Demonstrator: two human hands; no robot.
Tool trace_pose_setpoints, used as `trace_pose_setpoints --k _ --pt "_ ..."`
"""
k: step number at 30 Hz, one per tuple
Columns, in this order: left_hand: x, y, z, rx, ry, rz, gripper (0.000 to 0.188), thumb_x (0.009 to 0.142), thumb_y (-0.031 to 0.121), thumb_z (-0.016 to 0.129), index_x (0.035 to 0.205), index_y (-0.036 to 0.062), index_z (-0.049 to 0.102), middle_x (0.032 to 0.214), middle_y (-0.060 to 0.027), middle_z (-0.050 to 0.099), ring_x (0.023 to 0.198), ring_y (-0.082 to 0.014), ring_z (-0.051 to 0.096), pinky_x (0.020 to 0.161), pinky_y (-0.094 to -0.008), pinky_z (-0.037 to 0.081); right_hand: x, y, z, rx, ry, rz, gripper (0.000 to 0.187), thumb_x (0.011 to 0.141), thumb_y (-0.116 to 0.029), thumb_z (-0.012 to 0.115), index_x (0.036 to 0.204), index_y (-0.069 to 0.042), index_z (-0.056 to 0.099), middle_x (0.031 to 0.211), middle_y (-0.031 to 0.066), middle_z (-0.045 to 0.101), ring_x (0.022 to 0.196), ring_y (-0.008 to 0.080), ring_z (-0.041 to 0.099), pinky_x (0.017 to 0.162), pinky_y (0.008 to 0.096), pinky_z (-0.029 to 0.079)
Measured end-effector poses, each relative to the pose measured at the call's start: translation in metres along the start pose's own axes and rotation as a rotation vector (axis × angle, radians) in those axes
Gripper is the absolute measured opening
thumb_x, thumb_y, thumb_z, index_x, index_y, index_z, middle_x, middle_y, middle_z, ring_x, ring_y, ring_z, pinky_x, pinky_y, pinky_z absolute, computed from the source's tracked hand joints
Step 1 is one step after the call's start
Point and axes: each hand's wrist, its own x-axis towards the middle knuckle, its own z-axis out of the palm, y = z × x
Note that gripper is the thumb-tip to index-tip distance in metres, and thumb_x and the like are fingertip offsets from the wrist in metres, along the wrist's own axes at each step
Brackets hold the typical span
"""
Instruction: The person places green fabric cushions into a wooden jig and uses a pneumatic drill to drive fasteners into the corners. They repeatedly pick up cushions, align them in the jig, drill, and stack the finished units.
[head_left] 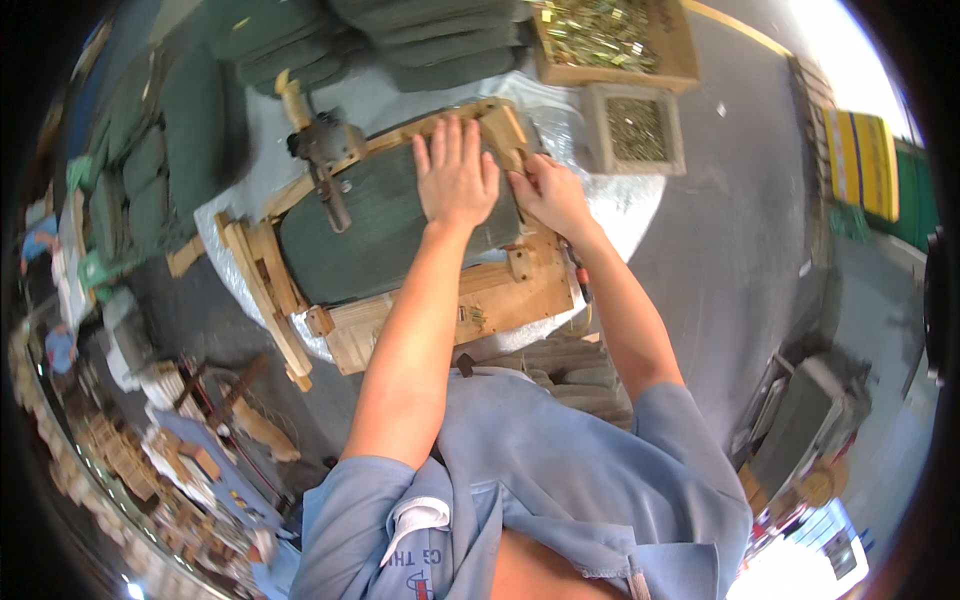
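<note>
A dark green, padded-looking panel [350,250] lies inside a wooden frame jig [400,325]. My left hand [458,185] rests flat on the panel's upper part, fingers stretched out toward the frame's far rail. At the frame's right side, my right hand [553,198] is closed with its fingers curled by the wooden edge; what they hold, if anything, is hidden. Left of my left hand, a metal toggle clamp [325,170] with a yellowish handle reaches over the panel. Several small metal pieces [472,318] lie on the frame's near board.
Dark green cushions [430,40] are stacked beyond the jig, with more at the far left. A cardboard box of shiny metal pieces [675,50] and a smaller tray of fasteners [593,130] stand at the far right. A red-and-black handled tool [582,278] is beside my right forearm.
</note>
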Motion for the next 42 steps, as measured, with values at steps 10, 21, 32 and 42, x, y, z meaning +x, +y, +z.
trace_pose_setpoints --k 10,21,32,42 --pt "0.002 -0.001 0.029 0.086 -0.269 -0.091 0.072 0.104 0.034 0.052 0.168 0.0054 0.036 0.179 -0.0216 0.02 0.167 -0.0393 0.013 0.133 -0.0637 0.009 -0.018 0.007 0.002 0.155 -0.1 0.133 0.033 0.1 -0.028 0.075 0.091 -0.001 0.058 0.079 0.0178 0.061 0.066 0.0388 0.061 0.061 0.042 0.05" --pt "-0.068 -0.073 -0.026 -0.461 -0.073 0.036 0.039 0.096 0.018 0.069 0.134 0.008 0.072 0.139 -0.012 0.07 0.142 -0.0289 0.058 0.128 -0.0501 0.036 0.001 -0.039 0.013 0.209 0.254 0.158 0.026 0.108 -0.016 0.066 0.088 0.0 0.063 0.086 0.0124 0.061 0.079 0.0282 0.059 0.07 0.038 0.049" --pt "-0.187 -0.26 -0.106 -0.393 -0.039 -0.81 0.081 0.112 0.046 0.052 0.164 -0.0109 0.029 0.168 -0.0353 0.036 0.157 -0.0484 0.034 0.129 -0.0524 0.029 0.059 -0.086 0.108 -0.321 0.308 -0.352 0.041 0.105 -0.031 0.067 0.137 -0.006 0.062 0.146 0.0152 0.061 0.145 0.0409 0.05 0.12 0.0531 0.038" --pt "-0.215 -0.268 -0.071 -0.013 -0.181 -0.274 0.084 0.111 0.05 0.051 0.165 -0.0113 0.028 0.176 -0.0323 0.016 0.164 -0.0482 0.018 0.133 -0.0552 0.022 0.061 -0.078 0.124 -0.365 0.246 -0.298 0.051 0.103 -0.051 0.064 0.143 -0.019 0.063 0.154 0.0105 0.059 0.15 0.042 0.046 0.126 0.0572 0.03"
